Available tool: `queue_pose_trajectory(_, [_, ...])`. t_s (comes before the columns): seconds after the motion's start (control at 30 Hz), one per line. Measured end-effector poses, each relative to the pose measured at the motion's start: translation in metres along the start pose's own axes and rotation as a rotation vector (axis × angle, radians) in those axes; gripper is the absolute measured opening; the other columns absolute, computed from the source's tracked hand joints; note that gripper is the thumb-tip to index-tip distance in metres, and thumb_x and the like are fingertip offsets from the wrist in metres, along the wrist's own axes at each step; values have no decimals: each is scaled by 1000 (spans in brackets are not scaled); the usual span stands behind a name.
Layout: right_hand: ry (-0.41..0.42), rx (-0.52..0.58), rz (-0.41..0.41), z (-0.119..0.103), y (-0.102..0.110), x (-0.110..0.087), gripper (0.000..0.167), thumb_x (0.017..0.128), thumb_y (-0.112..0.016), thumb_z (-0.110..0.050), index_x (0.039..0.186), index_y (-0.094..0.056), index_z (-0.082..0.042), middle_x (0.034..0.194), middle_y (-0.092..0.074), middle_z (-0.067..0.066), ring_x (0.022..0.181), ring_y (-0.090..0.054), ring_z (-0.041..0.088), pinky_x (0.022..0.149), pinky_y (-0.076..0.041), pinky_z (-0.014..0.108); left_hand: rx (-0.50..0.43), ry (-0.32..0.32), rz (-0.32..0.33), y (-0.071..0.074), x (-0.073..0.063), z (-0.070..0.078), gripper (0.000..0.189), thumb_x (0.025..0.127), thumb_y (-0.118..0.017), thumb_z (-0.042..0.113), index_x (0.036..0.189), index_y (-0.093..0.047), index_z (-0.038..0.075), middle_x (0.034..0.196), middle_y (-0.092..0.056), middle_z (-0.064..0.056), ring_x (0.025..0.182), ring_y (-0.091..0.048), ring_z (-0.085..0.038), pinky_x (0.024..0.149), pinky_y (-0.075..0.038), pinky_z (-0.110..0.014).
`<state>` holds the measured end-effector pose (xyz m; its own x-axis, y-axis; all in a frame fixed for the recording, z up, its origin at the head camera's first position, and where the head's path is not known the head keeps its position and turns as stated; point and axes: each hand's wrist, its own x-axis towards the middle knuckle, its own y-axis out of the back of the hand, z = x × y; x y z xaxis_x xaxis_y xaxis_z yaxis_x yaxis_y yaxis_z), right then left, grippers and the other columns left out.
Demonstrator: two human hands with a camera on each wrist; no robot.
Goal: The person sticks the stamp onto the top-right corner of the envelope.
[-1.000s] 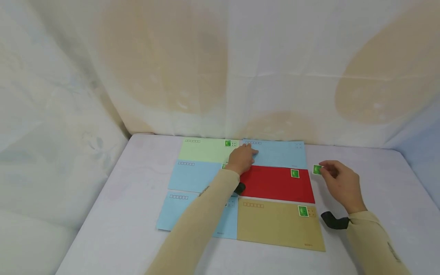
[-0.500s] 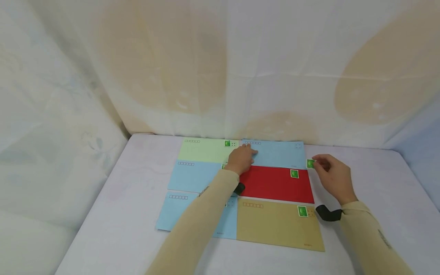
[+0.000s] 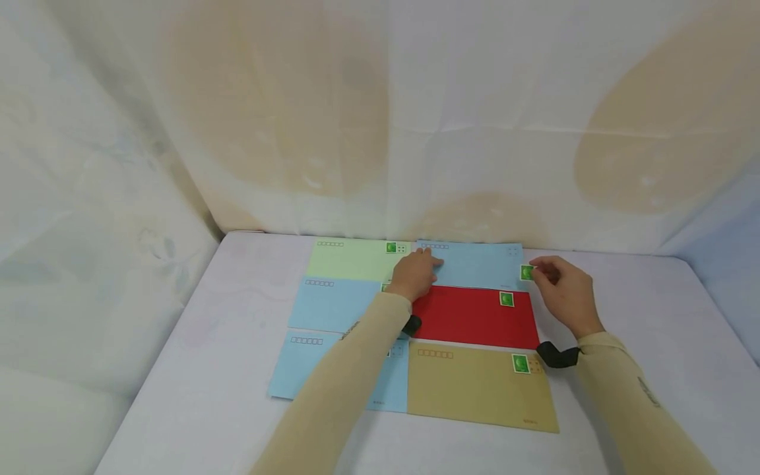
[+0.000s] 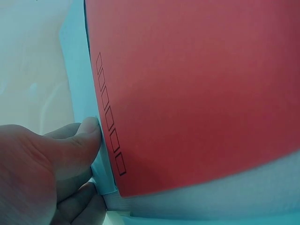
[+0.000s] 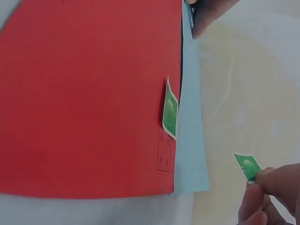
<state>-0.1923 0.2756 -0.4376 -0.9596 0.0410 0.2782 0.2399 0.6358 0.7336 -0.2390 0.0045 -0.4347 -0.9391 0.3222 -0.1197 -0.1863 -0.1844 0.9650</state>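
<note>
In the head view my left hand (image 3: pixel 413 272) rests on the left end of the far-right light blue envelope (image 3: pixel 477 264), its thumb pointing right. The left wrist view shows that thumb (image 4: pixel 79 145) lying on the blue paper beside the red envelope (image 4: pixel 197 93). My right hand (image 3: pixel 564 290) pinches a small green stamp (image 3: pixel 526 272) by one edge between thumb and fingertips. The stamp is held just off the blue envelope's right edge, below its printed corner marks. In the right wrist view the stamp (image 5: pixel 247 167) is tilted and raised above the surface.
Other envelopes lie in two columns: pale green (image 3: pixel 350 258), light blue (image 3: pixel 332 307), another light blue (image 3: pixel 297 376) and tan (image 3: pixel 475 389). The red one (image 3: pixel 469 323) bears a green stamp (image 3: pixel 506 299) with a lifted edge. A white cloth (image 3: pixel 184 389) covers the table; fabric curtains hang behind.
My right hand has moved left and slightly away from me, bringing the pinched stamp to the blue envelope's right edge. The left hand has stayed in place.
</note>
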Motion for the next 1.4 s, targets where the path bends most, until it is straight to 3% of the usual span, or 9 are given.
queue_pose_trajectory(0.2, [8, 1, -2, -2, -4, 7, 25, 100, -58, -11, 119, -65, 3, 104, -67, 23, 90, -61, 34, 70, -42, 14, 2, -1, -5, 0, -1, 0, 48, 97, -68, 24, 144, -58, 23, 148, -53, -6, 132, -52, -20, 100, -51, -29])
queue_pose_trajectory(0.47, [20, 18, 2, -4, -8, 15, 24, 100, -57, -10, 119, -66, 2, 103, -68, 22, 90, -62, 31, 73, -45, 23, -11, 4, -5, 0, 0, 0, 48, 97, -68, 24, 144, -58, 23, 149, -52, -6, 134, -50, -21, 101, -50, -29])
queue_pose_trajectory(0.7, [32, 46, -21, -9, -10, 19, 25, 101, -58, -12, 119, -66, 3, 105, -68, 23, 92, -63, 35, 74, -44, 19, 25, -6, 2, 2, -1, 2, 45, 98, -67, 22, 143, -59, 24, 150, -51, -7, 136, -50, -21, 102, -50, -30])
queue_pose_trajectory(1.03, [15, 46, -58, -11, -16, 28, 24, 101, -57, -11, 118, -66, 3, 104, -67, 23, 92, -61, 34, 79, -51, 40, 15, 7, -3, 1, 0, 1, 46, 99, -66, 24, 144, -58, 24, 153, -48, -7, 139, -46, -21, 105, -47, -31])
queue_pose_trajectory(1.4, [-26, 32, -91, -9, -24, 40, 26, 102, -56, -13, 121, -65, 2, 108, -65, 23, 94, -58, 35, 82, -52, 45, 18, 13, -7, 1, 0, 2, 46, 99, -67, 24, 144, -58, 25, 152, -49, -7, 139, -47, -21, 104, -48, -31])
